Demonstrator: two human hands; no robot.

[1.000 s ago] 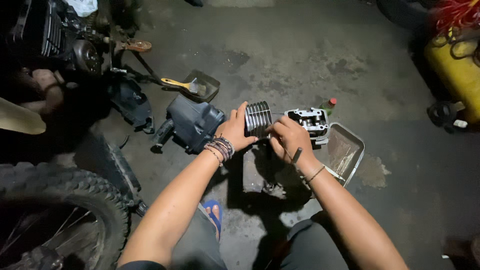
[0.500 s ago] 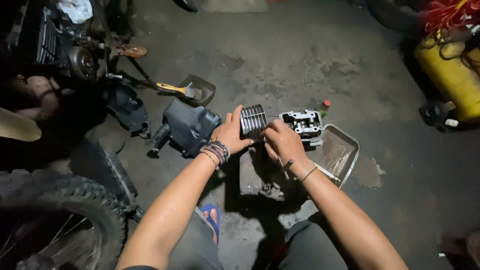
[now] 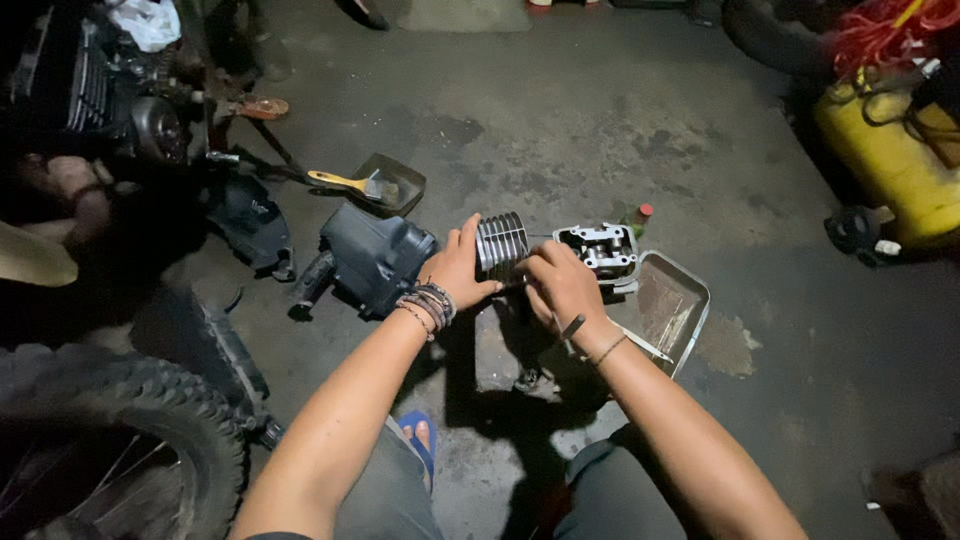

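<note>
A finned cylinder (image 3: 500, 242) is being gripped by the left hand (image 3: 462, 275); its edge is being worked by the right hand (image 3: 562, 285), fingers closed on a small tool; steadiness is being called for.

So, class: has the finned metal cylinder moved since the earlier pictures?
No. The finned cylinder stays in the left hand, beside the cylinder head and metal tray; only the camera shifted.

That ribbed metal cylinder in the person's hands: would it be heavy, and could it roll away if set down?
The ribbed metal cylinder looks like solid metal, so probably heavy for its size and stiff. The left hand grips its side while the right hand touches it. Laid on its round side it might roll; the fins probably aid grip.
</note>
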